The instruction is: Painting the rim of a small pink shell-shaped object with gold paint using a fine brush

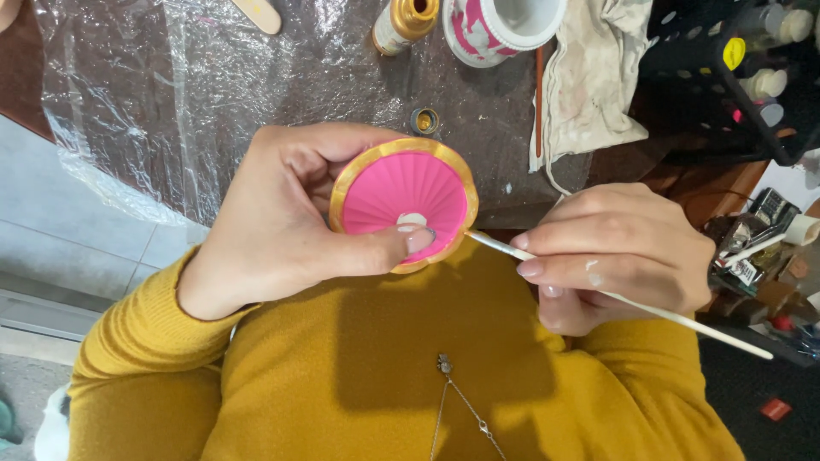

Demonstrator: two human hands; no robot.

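Observation:
My left hand [286,218] grips a small round pink dish [401,192] with fluted inside and a gold-painted rim, thumb pressed on its near edge. A white patch shows at the dish's centre. My right hand [611,256] pinches a thin white paintbrush handle [683,320], whose tip touches the dish's right rim. Both hands hover over my mustard-yellow sweater, close to my chest.
Clear plastic sheeting [171,94] covers the dark table. On it stand an open gold paint bottle [403,24], its cap [424,120], a pink-and-white cup [495,30] and a wooden stick [256,13]. A stained rag [589,77] and a black rack of paint bottles [743,68] lie right.

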